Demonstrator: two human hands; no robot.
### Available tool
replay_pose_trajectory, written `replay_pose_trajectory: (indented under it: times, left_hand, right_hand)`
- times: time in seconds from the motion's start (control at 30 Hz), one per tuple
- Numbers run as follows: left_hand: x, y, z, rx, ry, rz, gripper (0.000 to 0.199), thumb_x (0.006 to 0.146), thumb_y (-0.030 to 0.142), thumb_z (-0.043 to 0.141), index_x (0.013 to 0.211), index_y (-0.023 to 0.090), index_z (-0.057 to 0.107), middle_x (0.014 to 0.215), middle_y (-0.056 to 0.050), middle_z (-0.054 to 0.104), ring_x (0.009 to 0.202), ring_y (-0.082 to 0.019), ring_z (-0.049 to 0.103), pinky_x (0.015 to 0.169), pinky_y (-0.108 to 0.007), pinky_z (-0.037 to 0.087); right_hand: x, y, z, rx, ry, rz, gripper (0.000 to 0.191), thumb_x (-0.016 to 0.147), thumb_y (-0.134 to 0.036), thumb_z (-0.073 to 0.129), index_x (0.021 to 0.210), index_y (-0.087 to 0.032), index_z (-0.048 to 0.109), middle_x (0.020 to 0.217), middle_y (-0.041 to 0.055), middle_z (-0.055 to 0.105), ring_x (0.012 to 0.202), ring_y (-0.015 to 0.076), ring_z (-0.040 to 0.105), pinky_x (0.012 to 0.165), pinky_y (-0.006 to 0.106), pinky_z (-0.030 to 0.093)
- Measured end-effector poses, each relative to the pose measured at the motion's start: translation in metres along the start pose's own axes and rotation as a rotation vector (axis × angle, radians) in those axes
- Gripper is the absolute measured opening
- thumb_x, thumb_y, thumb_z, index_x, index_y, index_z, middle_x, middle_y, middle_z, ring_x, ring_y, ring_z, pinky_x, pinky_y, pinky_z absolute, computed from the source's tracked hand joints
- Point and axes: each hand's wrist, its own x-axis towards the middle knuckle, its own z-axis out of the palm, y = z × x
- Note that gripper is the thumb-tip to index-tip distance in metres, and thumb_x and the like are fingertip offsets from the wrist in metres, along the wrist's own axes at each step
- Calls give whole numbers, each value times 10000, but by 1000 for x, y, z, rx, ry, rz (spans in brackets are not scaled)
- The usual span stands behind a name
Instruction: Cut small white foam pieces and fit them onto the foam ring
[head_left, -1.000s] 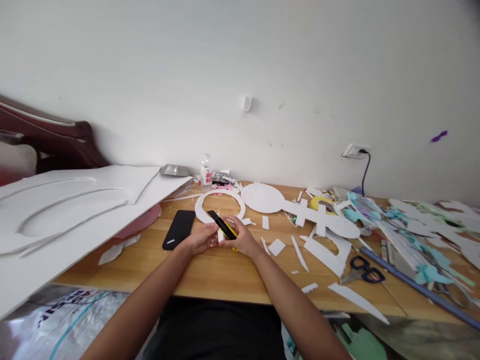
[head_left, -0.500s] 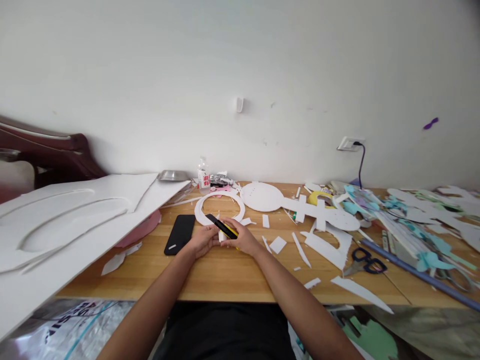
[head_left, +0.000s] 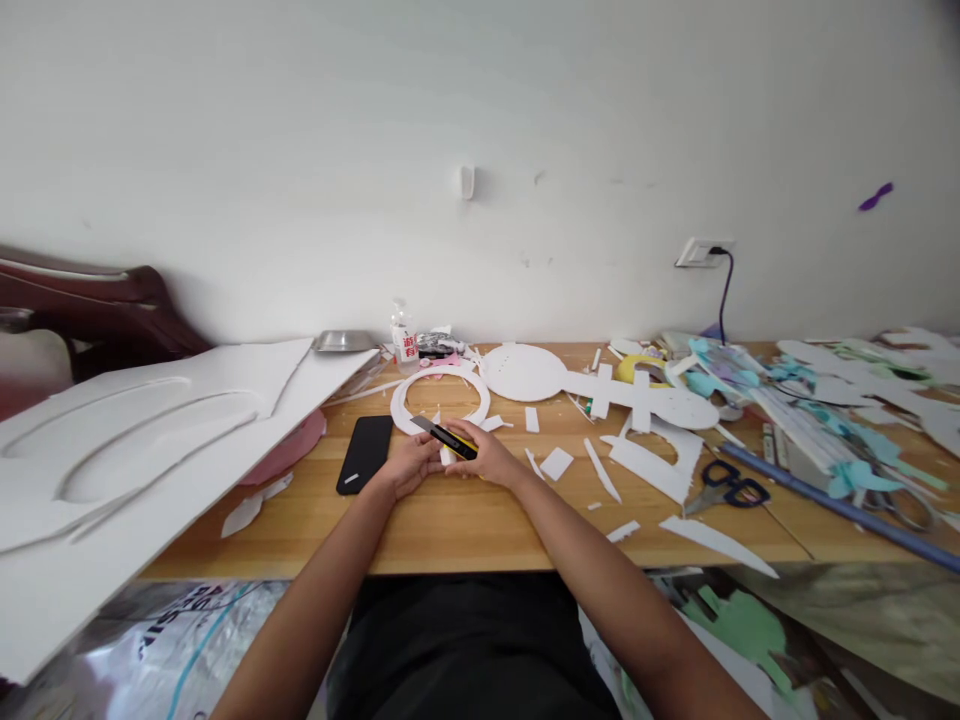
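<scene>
In my right hand (head_left: 480,452) is a yellow and black utility knife (head_left: 454,440), its blade out and pointing up to the left. My left hand (head_left: 412,464) is closed on a small white foam piece (head_left: 447,456), which sits between both hands just under the knife; its far side is hidden by the fingers. A white foam ring (head_left: 400,408) lies flat right behind the hands. To the left of them is a black phone (head_left: 365,452) with a small white scrap on it.
A large white foam board (head_left: 180,480) overhangs the table's left side. Scissors (head_left: 727,485), white offcuts (head_left: 556,463) and a blue-grey tube (head_left: 840,507) lie to the right. At the back stand a plastic bottle (head_left: 405,345) and a metal dish (head_left: 345,341).
The camera view has shifted slightly, so the table sits higher in the picture. The knife has tilted a little flatter over the white piece; both hands keep their holds.
</scene>
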Motion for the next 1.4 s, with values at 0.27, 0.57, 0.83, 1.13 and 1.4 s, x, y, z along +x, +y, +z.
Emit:
replay_pose_trajectory:
  times: [0.27, 0.57, 0.83, 1.13, 1.4]
  left_hand:
    - [-1, 1, 1, -49, 19, 11, 296, 771, 216, 731, 1020, 80, 646, 898, -123, 713, 750, -184, 679, 719, -309, 572]
    - [-5, 10, 0, -146, -27, -51, 385, 847, 268, 579, 1204, 126, 564, 772, -37, 592, 610, -117, 553, 549, -241, 481]
    - [-6, 4, 6, -125, -29, 82, 398, 777, 217, 731, 1138, 126, 591, 905, -64, 654, 853, -153, 633, 830, -298, 515]
    - [-4, 0, 7, -38, -106, 95, 396, 752, 232, 776, 1093, 94, 631, 990, -132, 702, 970, -221, 669, 869, -314, 505]
    - [-4, -2, 6, 15, -83, 80, 342, 743, 257, 778, 1019, 98, 654, 966, -148, 717, 921, -234, 681, 744, -284, 521]
  right_hand:
    - [-2, 0, 6, -6, 84, 58, 695, 643, -417, 820, 1269, -239, 576, 1138, 65, 658, 620, 120, 624, 494, 229, 530]
    - [2, 4, -7, -135, 475, 24, 396, 825, -549, 579, 1006, -197, 598, 709, -14, 591, 479, 119, 532, 449, 235, 444]
    - [3, 0, 7, -289, 460, -179, 469, 675, -435, 794, 1015, -211, 562, 972, 35, 582, 915, 212, 567, 843, 338, 467]
    - [5, 11, 7, -366, 292, -302, 512, 634, -381, 846, 1036, -235, 565, 1151, 77, 577, 1115, 259, 532, 981, 431, 399]
    - [5, 9, 8, -419, 193, -325, 682, 620, -377, 865, 1211, -256, 547, 1206, 92, 586, 1154, 271, 517, 1007, 459, 396]
